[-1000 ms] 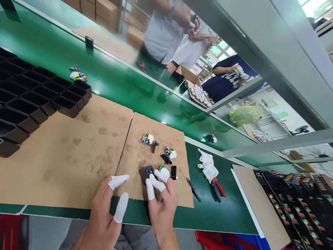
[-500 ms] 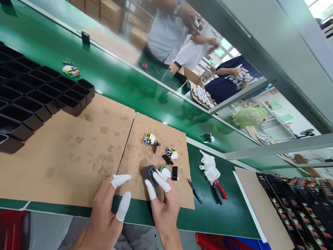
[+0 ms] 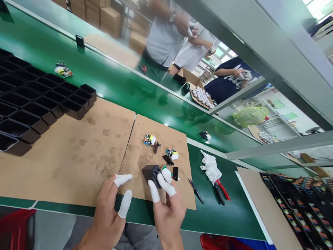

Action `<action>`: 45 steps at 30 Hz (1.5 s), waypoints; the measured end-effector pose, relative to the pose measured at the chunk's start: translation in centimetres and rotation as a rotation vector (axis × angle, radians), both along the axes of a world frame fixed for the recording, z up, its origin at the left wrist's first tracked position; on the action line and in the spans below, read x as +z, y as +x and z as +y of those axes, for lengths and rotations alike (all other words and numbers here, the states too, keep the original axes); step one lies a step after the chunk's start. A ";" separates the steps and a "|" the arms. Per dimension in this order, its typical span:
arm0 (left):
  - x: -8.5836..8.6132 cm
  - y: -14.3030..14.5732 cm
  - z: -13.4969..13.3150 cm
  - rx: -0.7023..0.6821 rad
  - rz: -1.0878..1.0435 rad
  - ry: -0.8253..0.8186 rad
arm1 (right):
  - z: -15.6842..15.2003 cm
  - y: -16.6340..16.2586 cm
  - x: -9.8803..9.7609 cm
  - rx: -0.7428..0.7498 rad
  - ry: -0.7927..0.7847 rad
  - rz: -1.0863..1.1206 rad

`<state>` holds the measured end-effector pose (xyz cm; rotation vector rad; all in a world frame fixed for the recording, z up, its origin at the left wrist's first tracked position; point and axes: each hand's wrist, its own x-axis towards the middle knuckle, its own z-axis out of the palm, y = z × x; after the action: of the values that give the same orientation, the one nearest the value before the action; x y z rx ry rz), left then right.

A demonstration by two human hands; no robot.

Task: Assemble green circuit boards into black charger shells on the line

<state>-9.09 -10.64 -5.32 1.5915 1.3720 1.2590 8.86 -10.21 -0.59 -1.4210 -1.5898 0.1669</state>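
White finger cots cover the thumb and a fingertip of each hand. My right hand (image 3: 168, 215) has its thumb and finger closed on a black plastic housing (image 3: 150, 174), tilted low over the cardboard mat (image 3: 101, 152). My left hand (image 3: 108, 208) is open to the left of it, thumb and finger apart, with nothing between them. Just behind the right fingertips lies a part-hidden circuit board with a white part (image 3: 167, 173), beside a small black cap (image 3: 175, 173). Farther back are two small circuit boards (image 3: 149, 140) with black plastic pieces (image 3: 168, 160) by them.
Rows of black housings (image 3: 47, 104) stand at the left. A black pen-like tool (image 3: 196, 190), red-and-black pliers (image 3: 220, 192) and a white glove (image 3: 211, 168) lie at the right, near a board of assembled parts (image 3: 293, 208). Co-workers (image 3: 166, 41) appear behind the clear panel.
The black housing has tipped in my right hand, so more of its long side shows. My left hand stays open. The whole view has shifted slightly.
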 end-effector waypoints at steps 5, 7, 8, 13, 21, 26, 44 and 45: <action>0.1 0.0 0.0 0.006 -0.003 0.022 | -0.1 -0.2 -0.5 0.020 -0.022 -0.041; 0.2 0.0 0.0 0.007 -0.007 0.022 | 0.2 -0.2 -1.3 0.071 -0.067 -0.083; 0.2 0.0 0.0 0.009 -0.007 0.020 | 0.4 -0.2 -1.7 0.085 -0.085 -0.082; 0.2 0.2 -0.1 0.037 -0.020 -0.001 | 0.4 -0.2 -2.3 -0.109 -0.255 0.484; -0.9 -0.4 -0.6 -0.016 -0.035 -0.030 | -1.2 -0.9 0.1 -0.139 -0.353 1.460; -0.5 -0.3 -0.5 -0.009 -0.022 -0.012 | -1.1 -1.6 1.1 -0.144 -0.339 1.395; -0.7 -0.1 -0.5 0.005 -0.010 -0.016 | 0.7 -1.0 -1.7 -0.174 -0.285 0.639; -1.0 -0.2 -0.6 -0.004 -0.010 -0.015 | 0.9 -1.2 -1.2 -0.214 -0.317 0.876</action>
<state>-9.28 -11.23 -6.30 1.5747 1.3689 1.2496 7.70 -9.33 -1.80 -1.4468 -0.7032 0.8188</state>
